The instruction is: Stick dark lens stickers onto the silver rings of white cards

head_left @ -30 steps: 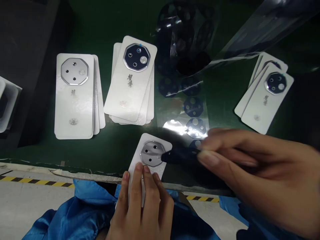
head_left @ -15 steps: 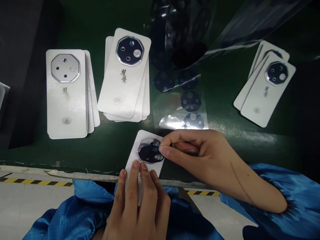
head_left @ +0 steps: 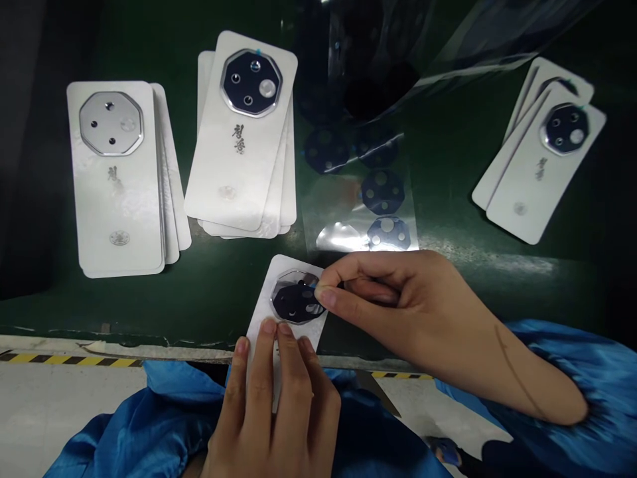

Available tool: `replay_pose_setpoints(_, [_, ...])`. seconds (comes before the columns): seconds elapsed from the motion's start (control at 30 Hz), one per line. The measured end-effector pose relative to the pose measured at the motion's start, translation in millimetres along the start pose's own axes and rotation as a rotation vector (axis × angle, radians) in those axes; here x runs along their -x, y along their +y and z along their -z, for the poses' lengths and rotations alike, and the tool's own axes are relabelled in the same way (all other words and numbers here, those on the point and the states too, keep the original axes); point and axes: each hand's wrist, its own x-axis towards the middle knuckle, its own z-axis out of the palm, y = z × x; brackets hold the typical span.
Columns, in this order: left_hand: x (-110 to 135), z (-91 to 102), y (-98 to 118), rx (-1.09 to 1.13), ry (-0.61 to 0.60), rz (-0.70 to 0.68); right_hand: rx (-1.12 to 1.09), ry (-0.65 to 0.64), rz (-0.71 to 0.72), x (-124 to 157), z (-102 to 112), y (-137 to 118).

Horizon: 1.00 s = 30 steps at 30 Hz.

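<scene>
Your right hand (head_left: 398, 305) pinches a dark lens (head_left: 296, 302) by its edge between thumb and forefinger, laying it on the octagonal frame of the cover (head_left: 283, 312) just left of your fingertips. Your left hand (head_left: 276, 405) lies flat, fingers pressing the cover's lower part against the counter (head_left: 223, 299). Beyond your left hand sit two stacks of covers, one bare (head_left: 117, 179), one with lenses on (head_left: 243, 133). Beyond your right hand lies a film (head_left: 358, 192) carrying more lenses; a third stack (head_left: 542, 166) sits farther right.
</scene>
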Motion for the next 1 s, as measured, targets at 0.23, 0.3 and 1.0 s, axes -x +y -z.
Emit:
replay_pose_setpoints(0.23, [2.2, 0.0, -1.1, -0.002, -0.032, -0.026, 0.015, 0.035, 0.005, 1.1, -1.1, 0.2])
replay_pose_setpoints(0.3, [3.0, 0.0, -1.2, -0.006, -0.036, -0.023, 0.017, 0.031, -0.005, 1.6, -1.2, -0.4])
replay_pose_setpoints(1.0, [3.7, 0.7, 0.7, -0.013, -0.027, -0.018, 0.083, 0.109, 0.2, 8.7, 5.0, -14.8])
